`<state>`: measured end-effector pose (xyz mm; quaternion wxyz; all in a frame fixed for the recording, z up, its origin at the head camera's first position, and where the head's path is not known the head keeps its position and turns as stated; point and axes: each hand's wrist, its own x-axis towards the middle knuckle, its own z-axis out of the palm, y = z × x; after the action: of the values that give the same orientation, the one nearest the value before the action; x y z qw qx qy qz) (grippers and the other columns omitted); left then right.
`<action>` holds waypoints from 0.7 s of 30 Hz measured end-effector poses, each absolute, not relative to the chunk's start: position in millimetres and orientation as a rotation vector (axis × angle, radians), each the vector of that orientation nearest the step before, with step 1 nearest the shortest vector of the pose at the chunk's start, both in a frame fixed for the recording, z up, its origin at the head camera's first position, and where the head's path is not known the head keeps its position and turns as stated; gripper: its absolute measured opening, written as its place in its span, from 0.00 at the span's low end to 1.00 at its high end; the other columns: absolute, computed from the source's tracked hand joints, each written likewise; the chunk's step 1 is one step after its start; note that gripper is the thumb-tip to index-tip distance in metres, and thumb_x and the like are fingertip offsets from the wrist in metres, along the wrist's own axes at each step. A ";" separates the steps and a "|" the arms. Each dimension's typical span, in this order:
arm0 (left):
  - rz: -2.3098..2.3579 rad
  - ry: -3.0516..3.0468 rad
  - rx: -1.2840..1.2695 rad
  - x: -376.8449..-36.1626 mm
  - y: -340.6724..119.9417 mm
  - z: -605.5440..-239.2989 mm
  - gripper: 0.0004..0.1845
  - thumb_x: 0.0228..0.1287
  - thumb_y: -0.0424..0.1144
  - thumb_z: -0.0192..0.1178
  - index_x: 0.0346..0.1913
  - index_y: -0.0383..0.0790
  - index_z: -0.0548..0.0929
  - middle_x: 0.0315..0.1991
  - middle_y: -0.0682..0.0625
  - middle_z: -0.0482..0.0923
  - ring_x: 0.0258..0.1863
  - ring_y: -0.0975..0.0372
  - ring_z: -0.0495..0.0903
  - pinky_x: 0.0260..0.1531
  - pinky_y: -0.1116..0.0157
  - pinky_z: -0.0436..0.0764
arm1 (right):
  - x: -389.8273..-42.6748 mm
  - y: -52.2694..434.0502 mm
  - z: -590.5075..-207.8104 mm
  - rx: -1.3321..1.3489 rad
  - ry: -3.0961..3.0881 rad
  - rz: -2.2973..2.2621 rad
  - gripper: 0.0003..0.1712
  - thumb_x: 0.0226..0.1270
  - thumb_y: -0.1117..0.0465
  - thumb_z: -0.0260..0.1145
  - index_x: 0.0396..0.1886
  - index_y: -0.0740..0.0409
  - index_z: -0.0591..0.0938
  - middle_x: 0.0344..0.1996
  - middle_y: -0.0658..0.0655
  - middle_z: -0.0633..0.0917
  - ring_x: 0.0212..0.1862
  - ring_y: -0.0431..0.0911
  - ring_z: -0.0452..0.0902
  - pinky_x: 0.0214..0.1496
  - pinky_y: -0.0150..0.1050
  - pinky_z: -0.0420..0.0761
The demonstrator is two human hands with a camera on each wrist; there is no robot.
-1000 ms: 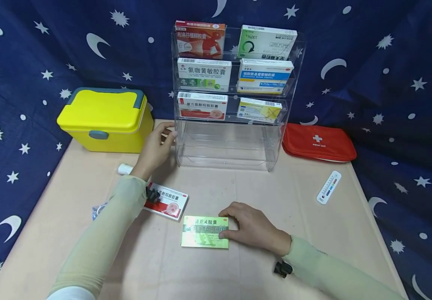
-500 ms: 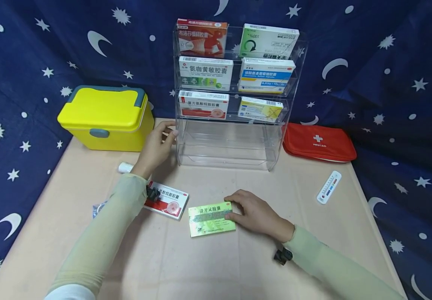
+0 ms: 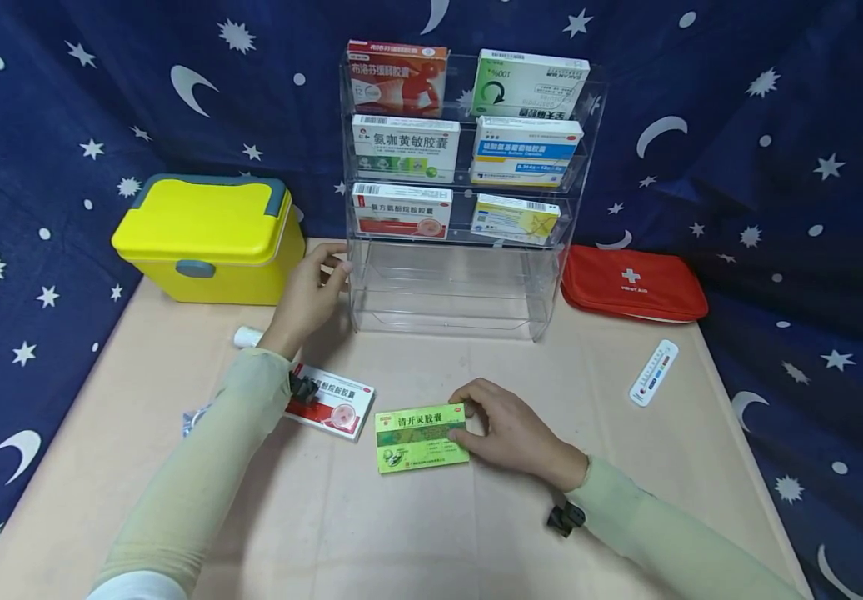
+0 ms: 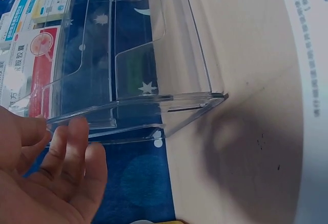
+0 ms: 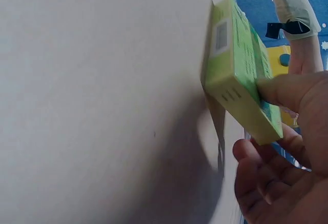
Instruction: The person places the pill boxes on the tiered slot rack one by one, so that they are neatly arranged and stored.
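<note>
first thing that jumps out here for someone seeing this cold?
Probably the clear acrylic rack at the back centre of the table, six medicine boxes on its upper shelves, with the left hand resting against its lower left edge. Next, the green medicine box near the front, pinched by the right hand. The yellow case sits back left.

The clear tiered rack stands at the table's twelve o'clock, medicine boxes on its upper shelves. A lidded case sits at its nine o'clock, a first-aid pouch at three, a thermometer at four.
</note>
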<state>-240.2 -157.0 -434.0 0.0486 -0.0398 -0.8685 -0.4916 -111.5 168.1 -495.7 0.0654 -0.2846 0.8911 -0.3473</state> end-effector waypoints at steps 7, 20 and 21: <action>-1.501 -2.646 -0.103 -239.6 -157.6 -431.5 0.20 0.78 0.42 0.57 0.67 0.42 0.75 0.46 0.45 0.80 0.39 0.48 0.84 0.38 0.57 0.80 | -114.7 168.7 -495.8 -0.862 2.736 -1.191 0.21 0.60 0.58 0.79 0.50 0.47 0.79 0.35 0.48 0.78 0.29 0.46 0.76 0.28 0.32 0.74; -1.512 -2.608 -0.110 -240.7 -157.9 -433.0 0.18 0.76 0.39 0.59 0.65 0.41 0.77 0.45 0.45 0.80 0.38 0.50 0.84 0.39 0.57 0.80 | -113.4 173.8 -502.0 -1.001 2.712 -1.248 0.21 0.63 0.58 0.77 0.52 0.47 0.77 0.44 0.44 0.76 0.29 0.46 0.75 0.28 0.31 0.75; -1.514 -2.611 -0.107 -240.8 -157.5 -432.9 0.18 0.76 0.39 0.59 0.65 0.41 0.76 0.46 0.45 0.80 0.38 0.49 0.84 0.40 0.57 0.80 | -113.0 174.3 -502.3 -1.004 2.707 -1.254 0.21 0.63 0.58 0.77 0.52 0.47 0.77 0.45 0.44 0.76 0.29 0.46 0.75 0.28 0.32 0.75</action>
<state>-240.8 -157.5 -432.9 0.0606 -0.0355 -0.8629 -0.5004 -113.0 174.3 -502.3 -0.0030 -0.3191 0.8598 -0.3985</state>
